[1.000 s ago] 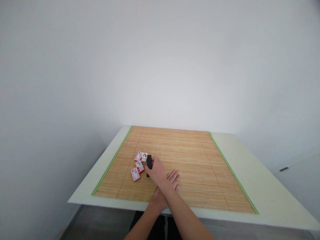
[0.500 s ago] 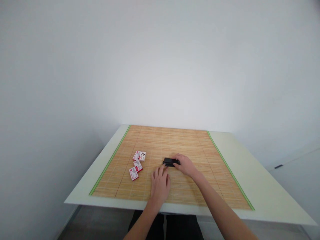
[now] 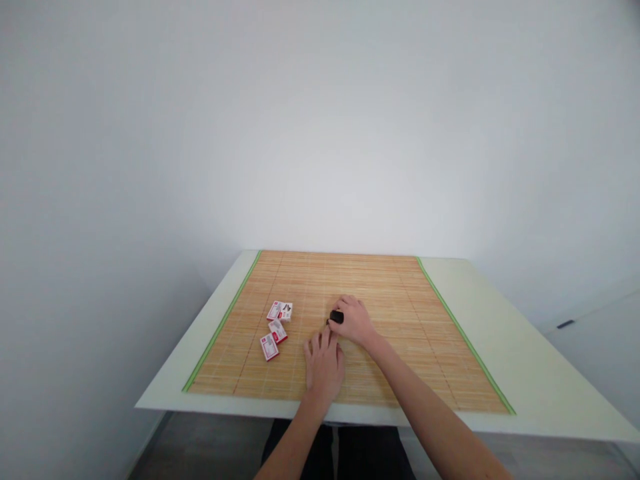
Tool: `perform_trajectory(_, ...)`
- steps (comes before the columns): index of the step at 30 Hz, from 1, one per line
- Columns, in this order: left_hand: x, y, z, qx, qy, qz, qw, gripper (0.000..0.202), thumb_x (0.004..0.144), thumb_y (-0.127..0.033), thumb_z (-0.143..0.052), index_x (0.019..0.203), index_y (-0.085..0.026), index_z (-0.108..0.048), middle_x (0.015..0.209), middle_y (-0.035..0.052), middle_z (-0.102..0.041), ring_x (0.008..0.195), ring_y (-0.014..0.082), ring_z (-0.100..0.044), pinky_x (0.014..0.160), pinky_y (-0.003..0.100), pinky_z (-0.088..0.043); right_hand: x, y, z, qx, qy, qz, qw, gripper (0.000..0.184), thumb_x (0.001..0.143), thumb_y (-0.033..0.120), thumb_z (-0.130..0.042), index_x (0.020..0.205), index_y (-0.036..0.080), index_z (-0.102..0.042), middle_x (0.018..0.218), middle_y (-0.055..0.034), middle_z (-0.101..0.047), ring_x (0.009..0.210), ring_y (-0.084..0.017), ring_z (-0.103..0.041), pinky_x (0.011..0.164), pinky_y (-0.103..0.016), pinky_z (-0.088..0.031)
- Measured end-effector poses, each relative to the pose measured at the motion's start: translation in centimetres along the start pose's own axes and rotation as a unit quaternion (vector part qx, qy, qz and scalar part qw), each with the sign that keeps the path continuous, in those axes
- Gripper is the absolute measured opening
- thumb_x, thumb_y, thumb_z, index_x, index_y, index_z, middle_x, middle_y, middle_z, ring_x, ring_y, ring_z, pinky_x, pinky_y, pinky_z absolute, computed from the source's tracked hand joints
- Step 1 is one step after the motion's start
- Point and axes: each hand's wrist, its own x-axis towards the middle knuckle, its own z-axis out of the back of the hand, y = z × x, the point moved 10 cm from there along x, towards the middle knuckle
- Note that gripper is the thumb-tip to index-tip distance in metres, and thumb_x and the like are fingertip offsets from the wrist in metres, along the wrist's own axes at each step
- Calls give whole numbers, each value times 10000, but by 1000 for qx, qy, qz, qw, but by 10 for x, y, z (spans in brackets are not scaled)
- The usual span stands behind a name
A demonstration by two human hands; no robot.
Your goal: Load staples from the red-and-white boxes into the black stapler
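A black stapler [image 3: 337, 317] stands on the bamboo mat [image 3: 380, 273] near its middle. My right hand [image 3: 355, 321] is wrapped over it from the right, so only its left end shows past my fingers. My left hand [image 3: 324, 363] lies flat on the mat just below, fingers stretched forward and slightly apart. Its longest fingertips come close to the stapler's left end; whether they touch it I cannot tell. Left of my hands lie several small white and red boxes, among them a staple box [image 3: 269, 347] nearest me and another box [image 3: 278, 331] touching it.
Two more small boxes [image 3: 280, 311] lie side by side farther back on the left. The mat has green edging [image 3: 465, 333] and covers much of the white table [image 3: 540, 380]. A white wall [image 3: 350, 133] rises behind the table's far edge.
My right hand has slid left along the stapler and now covers most of it. The left hand stays flat on the mat, nearly unmoved. The view has shifted slightly.
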Motion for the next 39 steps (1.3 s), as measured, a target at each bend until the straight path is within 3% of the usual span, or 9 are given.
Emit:
perform_trajectory(4,0,0,1,-26,-13,-1,1000,521,1010,-230,-431,1522,-317,-470,1541,70,-502,1295,335,-460,1084,572,-365,-20,-20,42,27,-92,-24,995,227,858,316,-653,1057,216,-693,1119,-103,-660,1107,-262,-562,973,-373,-412)
perform_trajectory(7,1,1,1,-62,-15,-2,998,530,1006,-254,-447,1531,-326,-463,1540,78,-503,1292,350,-468,1083,589,-367,-59,-71,70,101,-201,-126,966,293,893,388,-604,1097,208,-710,1085,-100,-689,964,-238,-597,885,-350,-454)
perform_trajectory(10,1,2,0,-86,-14,0,996,519,1006,-269,-453,1521,-322,-483,1557,81,-483,1310,358,-466,1095,594,-363,-109,-131,64,192,-262,-279,903,426,902,481,-551,1139,173,-726,1017,-100,-725,838,-231,-614,807,-355,-479)
perform_trajectory(13,0,0,0,-89,-14,-2,996,510,1004,-266,-455,1511,-304,-499,1569,88,-469,1314,356,-464,1098,590,-361,-133,-150,52,221,-273,-318,881,533,911,530,-497,1184,134,-726,1061,-131,-744,922,-260,-649,854,-380,-493)
perform_trajectory(19,1,13,6,-77,-25,-1,997,454,992,-202,-436,1428,-249,-552,1491,101,-533,1303,304,-475,1123,524,-343,-145,-152,58,248,-274,-332,868,684,872,629,-543,1331,134,-652,972,-93,-723,772,-218,-626,715,-332,-495)
perform_trajectory(24,4,109,47,12,-112,184,977,400,969,-316,-515,1338,-167,-556,1417,169,-519,1288,338,-459,1083,508,-348,-184,-156,73,225,-301,-349,858,718,887,650,-516,1395,148,-585,913,-51,-661,690,-180,-567,633,-296,-443)
perform_trajectory(28,9,162,63,87,-98,256,958,453,907,-420,-595,1254,-130,-583,1333,194,-533,1223,369,-466,1036,517,-352,-204,-153,78,219,-281,-341,870,655,877,644,-526,1312,170,-646,833,-27,-632,718,-195,-581,665,-305,-450)
perform_trajectory(33,5,148,49,96,-56,211,971,298,900,-276,-563,1175,-177,-622,1231,145,-598,1191,344,-479,1055,502,-309,-207,-141,81,218,-245,-335,883,610,855,656,-549,1221,192,-704,707,3,-566,627,-187,-517,594,-300,-404)
perform_trajectory(39,-9,108,33,18,-27,126,992,178,917,-190,-515,1038,-239,-637,1077,75,-651,1097,294,-536,1059,466,-312,-206,-105,49,260,-172,-322,894,522,847,637,-571,1089,214,-757,652,-6,-551,606,-202,-511,574,-315,-400)
